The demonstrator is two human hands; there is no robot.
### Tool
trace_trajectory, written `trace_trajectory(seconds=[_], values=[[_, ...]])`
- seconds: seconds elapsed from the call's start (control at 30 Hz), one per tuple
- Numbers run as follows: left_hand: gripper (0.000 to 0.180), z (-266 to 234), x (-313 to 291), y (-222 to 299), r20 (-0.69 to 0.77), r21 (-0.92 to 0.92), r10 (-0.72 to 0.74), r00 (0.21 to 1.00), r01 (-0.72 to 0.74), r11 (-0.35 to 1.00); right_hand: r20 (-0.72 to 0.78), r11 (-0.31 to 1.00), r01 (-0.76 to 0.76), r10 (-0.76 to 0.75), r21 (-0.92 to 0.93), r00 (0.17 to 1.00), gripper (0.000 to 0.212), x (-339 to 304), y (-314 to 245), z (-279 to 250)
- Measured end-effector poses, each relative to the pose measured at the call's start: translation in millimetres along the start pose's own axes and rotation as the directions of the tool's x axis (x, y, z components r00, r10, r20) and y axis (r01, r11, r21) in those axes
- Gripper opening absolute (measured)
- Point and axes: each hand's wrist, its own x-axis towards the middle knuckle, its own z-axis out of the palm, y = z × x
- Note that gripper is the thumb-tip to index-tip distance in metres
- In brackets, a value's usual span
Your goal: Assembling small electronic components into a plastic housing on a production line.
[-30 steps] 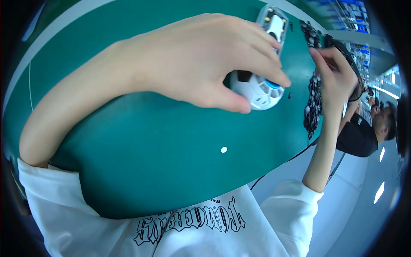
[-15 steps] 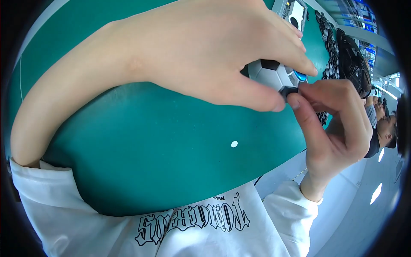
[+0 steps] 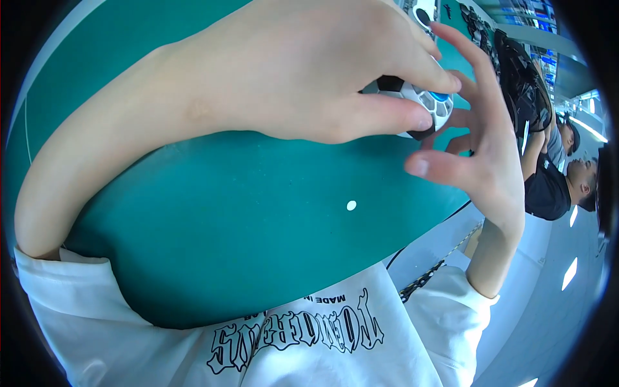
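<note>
My left hand [image 3: 342, 71] reaches across from the left, its thumb and fingers wrapped round a small soccer-ball-patterned object [image 3: 414, 94]. White panels, dark panels and a bit of shiny blue show between the fingers; the rest is hidden under the hand. Just right of the ball is my right hand [image 3: 487, 148], fingers spread and curved, thumb apart from them. Nothing shows in its grasp. Some of its fingertips pass behind or close to the ball, and whether they touch it I cannot tell.
A small white oval piece [image 3: 351, 205] lies on the green tabletop [image 3: 245, 213]. At the upper right are a white device with a dark round spot [image 3: 423, 17], a row of dark small parts [image 3: 474, 29] and a black mesh-like bundle [image 3: 521, 84]. Beyond, people [image 3: 548, 187] are visible at right.
My right thumb and forefinger, pinched at the ball's dark lower edge before, have come away and spread open. The left hand keeps its hold, and more of the ball's end shows.
</note>
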Motion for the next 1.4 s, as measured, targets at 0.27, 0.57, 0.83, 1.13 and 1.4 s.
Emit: trace_trajectory(seconds=[0.27, 0.57, 0.83, 1.13, 1.4], values=[[0.048, 5.4, 13.0, 31.4, 0.001, 0.027, -0.025, 1.000, 0.025, 0.999, 0.146, 0.997, -0.072, 0.069, 0.017, 0.987, 0.094, 11.5, -3.3, -3.8], [0.045, 17.9, 16.5, 33.4, -0.055, 0.084, 0.044, 0.997, -0.040, 0.996, 0.122, 0.976, -0.076, 0.052, 0.203, 0.991, 0.089, 5.7, 24.9, 2.2], [0.046, 39.4, 7.4, 19.7, -0.016, -0.048, 0.009, 1.000, -0.010, 0.999, 0.152, 0.983, -0.068, 0.042, 0.169, 0.988, 0.087, -0.1, 47.8, 8.6], [0.047, -0.2, 18.2, 39.4, -0.089, 0.054, 0.016, 0.996, -0.012, 0.998, 0.108, 0.988, 0.138, -0.145, 0.072, 0.983, 0.078, 11.9, 15.0, -1.8], [0.050, -9.4, 15.8, 50.3, -0.046, 0.187, 0.040, 0.998, -0.031, 0.982, -0.118, 0.663, 0.247, -0.455, -0.707, 0.883, 0.033, 61.2, 91.1, -121.1]])
